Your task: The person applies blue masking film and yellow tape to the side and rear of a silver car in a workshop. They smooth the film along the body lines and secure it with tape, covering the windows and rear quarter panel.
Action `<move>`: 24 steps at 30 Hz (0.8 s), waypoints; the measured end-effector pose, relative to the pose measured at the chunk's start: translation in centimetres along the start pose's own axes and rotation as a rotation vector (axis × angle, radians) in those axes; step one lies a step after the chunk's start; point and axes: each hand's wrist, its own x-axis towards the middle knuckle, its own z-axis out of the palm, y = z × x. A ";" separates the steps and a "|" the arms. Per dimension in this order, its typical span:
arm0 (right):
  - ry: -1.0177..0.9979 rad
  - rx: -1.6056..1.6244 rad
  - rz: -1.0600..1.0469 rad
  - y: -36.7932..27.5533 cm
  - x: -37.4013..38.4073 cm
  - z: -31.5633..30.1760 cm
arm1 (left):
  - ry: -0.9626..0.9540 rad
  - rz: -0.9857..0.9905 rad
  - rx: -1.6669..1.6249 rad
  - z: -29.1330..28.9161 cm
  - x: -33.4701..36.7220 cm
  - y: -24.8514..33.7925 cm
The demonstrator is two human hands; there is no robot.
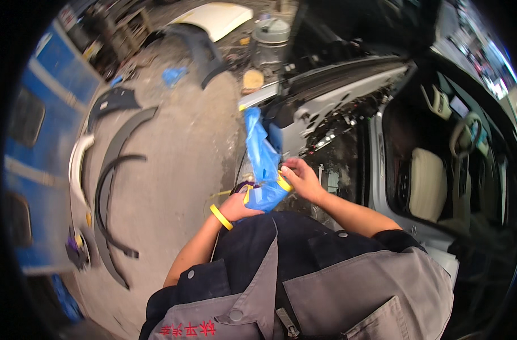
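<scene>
A crumpled length of blue film (258, 141) runs down from the front corner of the open car door (320, 107) to the person's hands, its lower end bunched just in front of the dark work top (250, 232). The left hand (238, 207) has its grip closed on that lower end, fingers partly hidden beneath the film, and a yellow band (221, 217) circles its wrist. At the film's right edge, the right hand (304, 180) has its grip drawn in, the thumb against a piece of yellow tape (284, 182) and the fingers curled. To the right of the hands, past the silver sill, are the car's pale seat (428, 184) and steering wheel (467, 135). On the left, dark curved trim strips (103, 198) lie on the concrete floor (167, 175) beside a pale curved piece (79, 167), with a blue panelled wall (49, 139) beyond them. Farther ahead are a dark curved panel (204, 50), a white panel (221, 20) and a grey lidded drum (271, 35).
</scene>
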 end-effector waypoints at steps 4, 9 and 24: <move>-0.117 -0.991 -0.091 0.9 4.4 -0.5 | 0.213 -0.263 -0.083 2.4 -5.7 -3.4; -0.059 -1.145 -0.111 3.1 8.9 2.4 | 0.421 -0.438 -0.666 1.1 -9.7 -5.6; 0.370 -0.461 0.375 9.2 9.3 -0.5 | 0.560 -0.475 -0.902 -6.3 -15.5 -13.2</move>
